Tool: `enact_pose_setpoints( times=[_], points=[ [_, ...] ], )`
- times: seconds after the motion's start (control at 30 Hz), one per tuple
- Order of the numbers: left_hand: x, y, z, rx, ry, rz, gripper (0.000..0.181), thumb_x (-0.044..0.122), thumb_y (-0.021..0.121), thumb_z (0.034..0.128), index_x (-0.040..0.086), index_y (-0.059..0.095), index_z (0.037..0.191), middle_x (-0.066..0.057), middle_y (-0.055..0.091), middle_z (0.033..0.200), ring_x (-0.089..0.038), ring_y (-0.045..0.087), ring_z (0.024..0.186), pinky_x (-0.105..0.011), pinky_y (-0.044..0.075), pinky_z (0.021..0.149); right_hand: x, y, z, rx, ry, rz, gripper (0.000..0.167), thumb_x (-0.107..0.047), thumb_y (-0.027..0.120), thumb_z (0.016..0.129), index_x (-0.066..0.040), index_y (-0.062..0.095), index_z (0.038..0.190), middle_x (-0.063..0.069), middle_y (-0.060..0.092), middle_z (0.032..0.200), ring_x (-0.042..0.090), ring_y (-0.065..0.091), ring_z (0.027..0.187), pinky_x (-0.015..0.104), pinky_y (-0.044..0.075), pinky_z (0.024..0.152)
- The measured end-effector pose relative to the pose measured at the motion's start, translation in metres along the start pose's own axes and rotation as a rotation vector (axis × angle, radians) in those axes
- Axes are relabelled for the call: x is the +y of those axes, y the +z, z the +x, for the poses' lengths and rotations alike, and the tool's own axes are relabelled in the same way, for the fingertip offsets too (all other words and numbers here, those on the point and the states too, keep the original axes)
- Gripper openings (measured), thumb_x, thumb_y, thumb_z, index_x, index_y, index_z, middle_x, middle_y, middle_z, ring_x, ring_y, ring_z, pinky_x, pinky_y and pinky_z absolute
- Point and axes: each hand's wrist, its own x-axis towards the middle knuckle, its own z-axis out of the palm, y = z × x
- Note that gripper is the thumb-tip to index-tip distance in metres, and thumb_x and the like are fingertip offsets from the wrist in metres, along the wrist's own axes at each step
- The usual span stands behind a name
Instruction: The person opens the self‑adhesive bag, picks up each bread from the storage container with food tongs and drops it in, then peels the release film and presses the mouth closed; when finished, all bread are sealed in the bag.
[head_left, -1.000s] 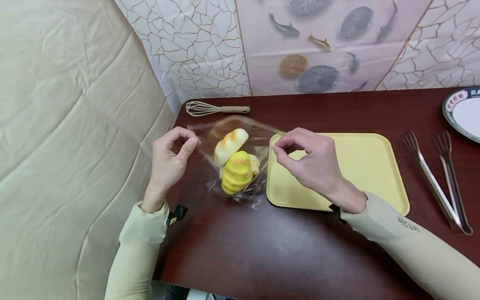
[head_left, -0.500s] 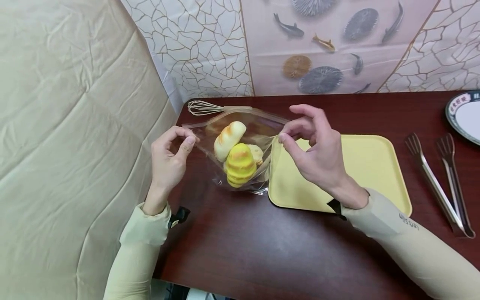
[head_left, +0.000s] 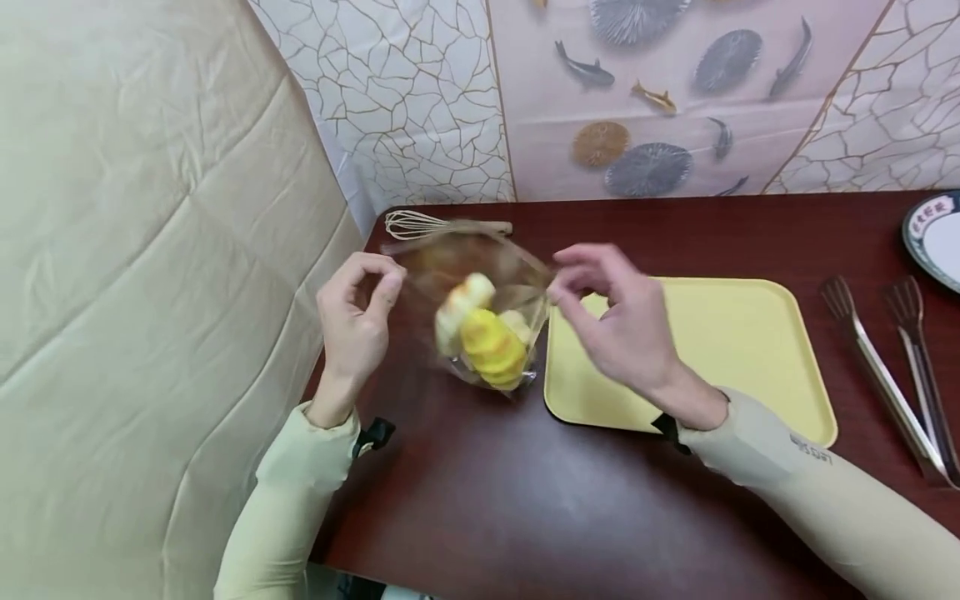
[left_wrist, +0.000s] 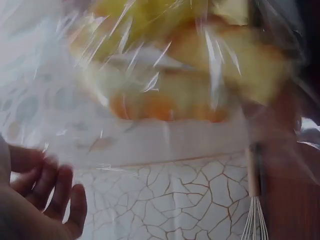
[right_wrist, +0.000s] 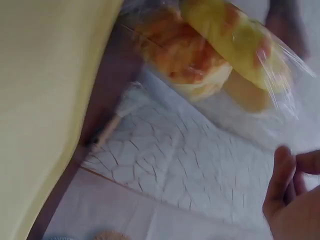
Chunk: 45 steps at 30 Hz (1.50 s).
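Clear plastic bag (head_left: 480, 250), pinched by left hand (head_left: 354, 312) and right hand (head_left: 621, 325), holds ridged yellow bread (head_left: 493, 350); only the right-wrist view clearly shows a browned, rounded bun (right_wrist: 182, 50).

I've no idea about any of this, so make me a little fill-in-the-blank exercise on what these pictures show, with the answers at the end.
1. The left hand and right hand pinch a see-through ____.
2. The tray is ____ in colour.
3. In the head view, the metal tongs lie to the ____ of the tray.

Missing words: bag; yellow; right.
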Motion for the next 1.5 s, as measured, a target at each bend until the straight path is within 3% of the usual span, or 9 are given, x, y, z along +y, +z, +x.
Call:
enact_pose_setpoints(
  times=[0.17,0.3,0.53,0.63,0.77,0.83,1.03,1.2,1.5],
  points=[
    [-0.004,0.000,-0.003,0.080,-0.060,-0.121,0.015,-0.005,0.060,0.1034,-0.018,0.059,0.095,0.016,0.074,0.093,-0.006,0.070,0.096,-0.020,0.050,0.087,0.004,-0.001,0.004,-0.021,0.017,0.022,0.030,0.012,0.074,0.091,0.010,0.066,0.121,0.019,0.078,0.087,-0.012,0.065,0.082,0.010,0.051,0.079],
    [-0.005,-0.002,-0.004,0.128,-0.095,-0.224,0.014,0.000,0.057,0.1060,-0.006,0.063,0.095,0.012,0.077,0.095,-0.010,0.073,0.098,-0.025,0.053,0.095,0.006,-0.003,0.009,-0.012,0.049,0.062,0.033,0.013,0.074,0.090,0.010,0.066,0.122,0.006,0.079,0.086,-0.007,0.067,0.080,0.012,0.049,0.071],
    [-0.007,0.009,-0.005,0.037,-0.253,-0.486,0.021,0.003,0.043,0.1105,0.014,0.056,0.097,0.002,0.085,0.103,-0.013,0.083,0.094,-0.027,0.063,0.092,0.014,-0.004,0.015,-0.073,0.235,0.200,0.034,0.011,0.072,0.093,0.005,0.071,0.126,-0.019,0.072,0.085,0.003,0.070,0.078,0.017,0.052,0.072],
    [-0.008,0.013,-0.006,0.084,-0.353,-0.561,0.023,0.003,0.041,0.1106,0.014,0.055,0.095,0.004,0.084,0.092,-0.006,0.076,0.078,-0.017,0.057,0.073,0.019,-0.006,0.018,-0.103,0.345,0.236,0.032,0.006,0.073,0.095,0.001,0.074,0.127,-0.015,0.072,0.084,0.006,0.070,0.078,0.018,0.051,0.072],
    [-0.009,0.015,-0.005,0.171,-0.448,-0.574,0.025,0.002,0.045,0.1096,0.015,0.058,0.093,0.012,0.067,0.069,0.001,0.045,0.054,-0.015,0.028,0.053,0.023,-0.008,0.022,-0.142,0.462,0.274,0.022,-0.001,0.074,0.099,0.001,0.077,0.120,-0.014,0.076,0.090,0.006,0.072,0.081,0.018,0.057,0.079],
    [-0.010,0.017,-0.005,0.166,-0.454,-0.584,0.024,0.003,0.045,0.1101,0.015,0.057,0.093,0.012,0.067,0.070,0.002,0.043,0.053,-0.015,0.031,0.054,0.026,-0.007,0.023,-0.142,0.485,0.290,0.013,-0.002,0.072,0.100,-0.001,0.079,0.112,-0.014,0.076,0.093,0.006,0.071,0.083,0.019,0.059,0.082],
    [-0.015,0.022,-0.007,0.080,-0.396,-0.578,0.016,0.005,0.043,0.1129,0.016,0.055,0.107,0.001,0.086,0.095,-0.008,0.081,0.090,-0.019,0.057,0.079,0.030,0.002,0.023,-0.130,0.491,0.389,0.010,-0.006,0.061,0.108,-0.007,0.068,0.101,-0.010,0.078,0.094,0.009,0.071,0.090,0.022,0.061,0.085],
    [-0.017,0.025,-0.009,0.042,-0.354,-0.520,0.021,0.003,0.045,0.1132,0.013,0.058,0.127,0.003,0.086,0.102,-0.008,0.082,0.099,-0.021,0.058,0.093,0.032,0.007,0.020,-0.099,0.511,0.414,0.012,-0.008,0.055,0.112,-0.011,0.060,0.102,-0.012,0.079,0.091,0.006,0.073,0.087,0.023,0.060,0.084],
    [-0.017,0.030,-0.002,-0.078,-0.312,-0.341,0.031,-0.006,0.070,0.0982,-0.010,0.069,0.129,0.016,0.083,0.095,-0.002,0.076,0.088,-0.016,0.053,0.072,0.033,0.009,0.016,-0.079,0.520,0.364,0.012,-0.010,0.054,0.113,-0.013,0.061,0.103,-0.014,0.078,0.089,0.006,0.072,0.086,0.022,0.059,0.085]
  ],
)
